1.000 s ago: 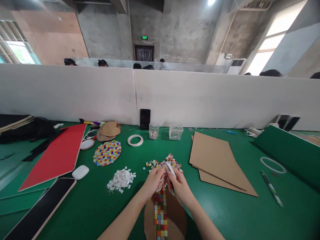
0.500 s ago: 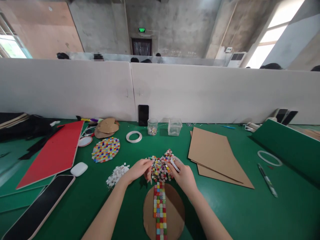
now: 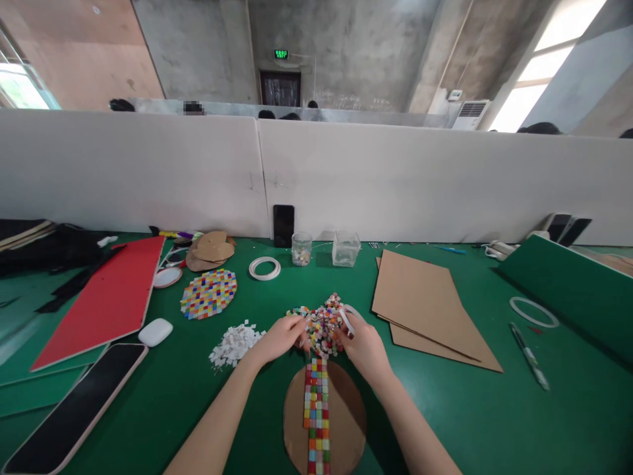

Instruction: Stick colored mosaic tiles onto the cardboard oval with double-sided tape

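Ref: cardboard disc (image 3: pixel 349 412). Tile pile (image 3: pixel 324 331) just beyond; tile strip (image 3: pixel 316 402) on disc, long axis twd pile. L hand (image 3: pixel 283 338) at pile's L edge, part-curled, contents can't tell; R hand (image 3: pixel 364 344) opp., equally near, closed round white ring (image 3: pixel 349 320).

Green counter (image 3: pixel 475 422), white partition (image 3: pixel 435 185) facing me.
Behind it: grey concrete wall (image 3: pixel 356 59), dark door (image 3: pixel 280 89), lit exit sign (image 3: pixel 281 54); bright window (image 3: pixel 542 66) at right.

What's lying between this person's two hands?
In the head view, a heap of small coloured tiles lies between the left hand and the right hand.
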`<action>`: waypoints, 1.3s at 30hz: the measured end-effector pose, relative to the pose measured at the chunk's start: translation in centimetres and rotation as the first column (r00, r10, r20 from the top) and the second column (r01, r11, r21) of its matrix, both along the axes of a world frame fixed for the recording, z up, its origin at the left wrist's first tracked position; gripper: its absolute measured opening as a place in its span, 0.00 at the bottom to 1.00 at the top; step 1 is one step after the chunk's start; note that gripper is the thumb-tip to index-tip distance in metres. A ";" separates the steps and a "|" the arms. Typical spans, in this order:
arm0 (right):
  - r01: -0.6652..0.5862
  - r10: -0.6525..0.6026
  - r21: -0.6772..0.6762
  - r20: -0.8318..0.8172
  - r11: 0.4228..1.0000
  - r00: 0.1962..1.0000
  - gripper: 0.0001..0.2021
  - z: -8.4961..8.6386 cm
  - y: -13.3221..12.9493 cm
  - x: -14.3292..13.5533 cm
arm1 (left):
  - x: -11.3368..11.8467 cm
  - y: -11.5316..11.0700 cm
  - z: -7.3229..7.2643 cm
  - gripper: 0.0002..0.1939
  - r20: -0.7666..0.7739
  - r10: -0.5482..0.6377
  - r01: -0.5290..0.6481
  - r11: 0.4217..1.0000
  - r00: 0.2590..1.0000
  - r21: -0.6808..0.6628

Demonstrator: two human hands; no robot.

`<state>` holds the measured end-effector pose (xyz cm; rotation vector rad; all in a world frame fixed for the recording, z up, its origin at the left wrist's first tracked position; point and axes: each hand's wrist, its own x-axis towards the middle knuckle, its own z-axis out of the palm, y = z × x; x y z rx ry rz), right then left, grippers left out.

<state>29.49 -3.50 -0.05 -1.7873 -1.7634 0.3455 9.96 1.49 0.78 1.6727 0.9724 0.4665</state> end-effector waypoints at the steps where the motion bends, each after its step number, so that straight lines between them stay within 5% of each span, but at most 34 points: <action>1: -0.003 0.003 0.005 -0.003 1.000 1.000 0.10 0.0 0.0 0.0 | 0.1 -0.1 0.0 0.24 -0.002 -0.001 0.001 1.000 1.000 0.009; 11: -0.097 0.099 0.059 -0.026 0.994 0.995 0.14 0.1 0.1 0.3 | 0.4 -0.3 0.6 0.24 0.015 0.013 -0.015 0.995 1.000 0.098; 21: 0.026 -0.023 0.044 -0.067 0.999 0.997 0.15 0.7 -0.2 0.4 | 1.5 -1.1 0.1 0.21 0.006 -0.043 0.042 0.992 0.999 0.116; 30: -0.207 0.203 -0.054 -0.075 0.977 0.976 0.18 0.4 -0.3 -0.2 | 2.2 -1.4 0.2 0.23 -0.002 -0.037 0.037 0.984 0.999 0.176; 39: -0.189 0.185 -0.017 -0.125 0.982 0.975 0.15 0.7 -0.3 -0.3 | 1.8 -1.0 0.2 0.23 -0.019 0.070 -0.064 0.969 0.997 0.240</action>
